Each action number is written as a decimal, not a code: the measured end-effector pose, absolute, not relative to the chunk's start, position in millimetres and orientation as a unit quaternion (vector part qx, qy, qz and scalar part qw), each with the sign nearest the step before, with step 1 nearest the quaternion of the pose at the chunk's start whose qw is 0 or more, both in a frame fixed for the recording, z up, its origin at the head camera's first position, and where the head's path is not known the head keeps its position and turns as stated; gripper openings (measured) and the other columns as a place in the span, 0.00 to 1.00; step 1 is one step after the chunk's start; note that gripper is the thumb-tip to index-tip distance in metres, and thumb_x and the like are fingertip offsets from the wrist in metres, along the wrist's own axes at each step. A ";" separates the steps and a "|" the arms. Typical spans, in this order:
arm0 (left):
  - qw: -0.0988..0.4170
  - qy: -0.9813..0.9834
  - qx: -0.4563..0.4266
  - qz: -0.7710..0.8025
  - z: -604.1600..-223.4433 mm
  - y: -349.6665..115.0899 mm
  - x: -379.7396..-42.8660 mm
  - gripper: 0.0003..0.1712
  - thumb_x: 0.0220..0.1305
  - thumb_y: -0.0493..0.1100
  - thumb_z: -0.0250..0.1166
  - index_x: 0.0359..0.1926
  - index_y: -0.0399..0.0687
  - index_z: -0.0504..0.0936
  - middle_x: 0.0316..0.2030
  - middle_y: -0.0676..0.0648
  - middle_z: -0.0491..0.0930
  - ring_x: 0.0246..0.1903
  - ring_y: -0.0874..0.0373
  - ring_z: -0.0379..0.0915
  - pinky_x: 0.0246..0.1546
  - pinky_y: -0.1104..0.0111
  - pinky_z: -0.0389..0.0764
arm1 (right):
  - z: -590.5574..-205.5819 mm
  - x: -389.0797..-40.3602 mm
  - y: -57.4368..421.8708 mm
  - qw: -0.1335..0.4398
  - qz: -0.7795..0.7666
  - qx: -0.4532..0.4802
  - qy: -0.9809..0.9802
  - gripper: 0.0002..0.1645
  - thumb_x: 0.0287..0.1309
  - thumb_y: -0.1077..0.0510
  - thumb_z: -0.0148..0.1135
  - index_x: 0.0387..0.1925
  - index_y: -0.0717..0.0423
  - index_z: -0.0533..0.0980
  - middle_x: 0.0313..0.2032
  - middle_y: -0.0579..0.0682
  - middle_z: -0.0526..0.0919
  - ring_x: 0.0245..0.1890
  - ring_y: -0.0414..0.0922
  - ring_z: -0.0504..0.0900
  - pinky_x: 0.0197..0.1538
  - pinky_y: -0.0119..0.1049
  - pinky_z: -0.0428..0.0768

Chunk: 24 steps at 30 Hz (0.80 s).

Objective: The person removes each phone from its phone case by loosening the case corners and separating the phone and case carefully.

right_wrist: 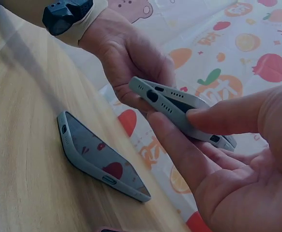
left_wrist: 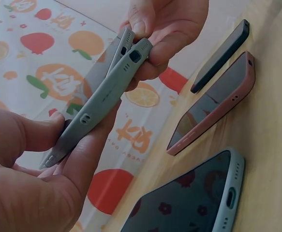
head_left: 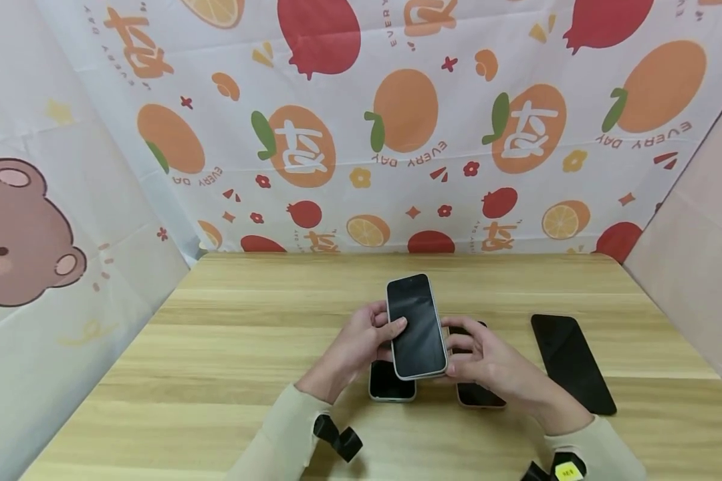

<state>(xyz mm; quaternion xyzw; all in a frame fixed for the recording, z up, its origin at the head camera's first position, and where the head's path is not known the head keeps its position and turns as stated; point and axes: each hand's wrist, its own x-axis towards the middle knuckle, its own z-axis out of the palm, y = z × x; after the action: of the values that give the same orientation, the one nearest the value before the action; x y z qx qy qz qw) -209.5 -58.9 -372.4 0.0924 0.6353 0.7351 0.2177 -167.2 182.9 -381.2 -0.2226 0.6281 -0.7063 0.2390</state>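
Note:
A phone [head_left: 418,327] with a dark screen is held up over the table, partly out of its pale grey-green case [left_wrist: 107,89]. At the bottom end a gap shows between phone and case in both wrist views. My left hand [head_left: 361,334] grips phone and case along the left side, its thumb on the screen edge. My right hand [head_left: 487,354] pinches the case at its bottom right corner. Below them lies a phone in a light green case [left_wrist: 228,198], screen up. Under my right hand is a phone in a pink case [left_wrist: 223,113], partly hidden in the head view.
A larger black phone [head_left: 571,364] lies screen up to the right on the wooden table [head_left: 247,374]. Behind the table hangs a fruit-printed cloth [head_left: 355,187]. A bear-printed cloth [head_left: 114,334] hangs at the left.

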 end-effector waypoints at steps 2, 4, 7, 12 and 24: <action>0.218 0.640 0.088 0.731 -373.1 -59.5 -209.5 0.24 0.71 0.39 0.59 0.64 0.38 0.68 0.45 0.44 0.84 0.33 0.55 0.85 0.34 0.62 0.88 | -381.0 -166.5 181.8 0.233 -0.705 -0.221 0.633 0.45 0.63 0.68 0.59 0.73 0.63 0.45 0.52 0.59 0.78 0.49 0.50 0.84 0.56 0.48 0.82; 0.218 0.649 0.085 0.724 -373.9 -60.3 -209.2 0.24 0.71 0.40 0.60 0.64 0.38 0.69 0.45 0.43 0.84 0.34 0.55 0.85 0.35 0.61 0.88 | -380.8 -165.7 180.4 0.226 -0.699 -0.221 0.642 0.46 0.63 0.68 0.60 0.73 0.61 0.45 0.52 0.59 0.77 0.49 0.49 0.85 0.56 0.47 0.83; 0.206 0.660 0.086 0.717 -374.3 -60.9 -209.5 0.24 0.71 0.41 0.61 0.63 0.38 0.69 0.45 0.42 0.84 0.34 0.55 0.85 0.36 0.60 0.88 | -379.5 -165.6 178.1 0.208 -0.688 -0.215 0.662 0.44 0.63 0.67 0.61 0.72 0.60 0.46 0.52 0.60 0.75 0.48 0.49 0.85 0.55 0.45 0.83; 0.193 0.672 0.088 0.710 -374.2 -60.5 -211.3 0.24 0.70 0.42 0.62 0.62 0.37 0.71 0.45 0.42 0.84 0.34 0.56 0.85 0.35 0.62 0.88 | -377.0 -165.3 176.5 0.179 -0.668 -0.206 0.693 0.32 0.63 0.67 0.60 0.62 0.64 0.55 0.52 0.64 0.70 0.44 0.49 0.85 0.52 0.40 0.84; 0.179 0.699 0.066 0.690 -374.4 -58.1 -211.4 0.24 0.68 0.43 0.65 0.60 0.37 0.71 0.43 0.40 0.85 0.36 0.53 0.86 0.40 0.56 0.87 | -377.7 -165.6 173.7 0.164 -0.662 -0.233 0.693 0.17 0.63 0.66 0.61 0.50 0.66 0.67 0.47 0.60 0.71 0.40 0.48 0.85 0.49 0.39 0.85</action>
<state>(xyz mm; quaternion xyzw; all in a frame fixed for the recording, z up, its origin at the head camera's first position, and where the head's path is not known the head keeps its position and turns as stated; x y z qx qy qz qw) -211.4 -58.1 -374.4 0.0662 0.6986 0.6897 0.1787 -165.6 173.7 -377.7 -0.2332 0.6933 -0.6619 0.1639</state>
